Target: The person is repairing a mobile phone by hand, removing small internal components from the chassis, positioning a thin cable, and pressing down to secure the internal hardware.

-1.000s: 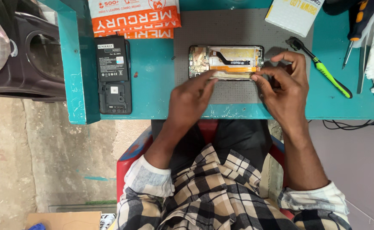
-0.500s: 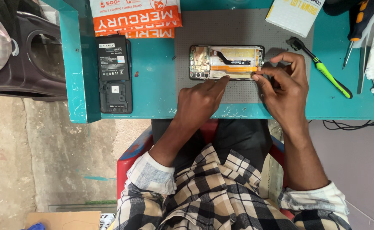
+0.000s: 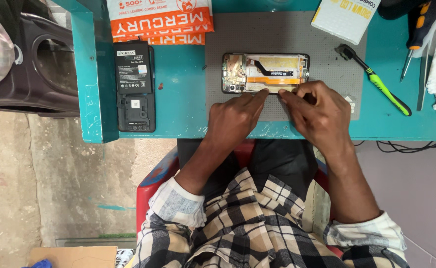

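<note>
Although the back cover is already off the phone (image 3: 265,73), the work inside it looks only partly done. The phone lies open on the grey mat (image 3: 327,59) in the middle of the teal desk (image 3: 183,109), and its circuit board, an orange flat cable and a pale yellowish part are bare. A black battery (image 3: 133,67) rests on a black cover to the left, well apart from the phone, so probably the battery is out and must go back later. The left hand (image 3: 235,119) presses one fingertip on the lower edge of the phone, the other fingers curled; it grasps nothing. The right hand (image 3: 317,111) has its thumb and forefinger pinched together at the same edge, but what is between them is too small to tell. A green-handled tool (image 3: 381,87) lies unused at the right. The orange packet (image 3: 161,20), the white box (image 3: 344,17) and the screwdriver (image 3: 419,25) are cut off at the top.
</note>
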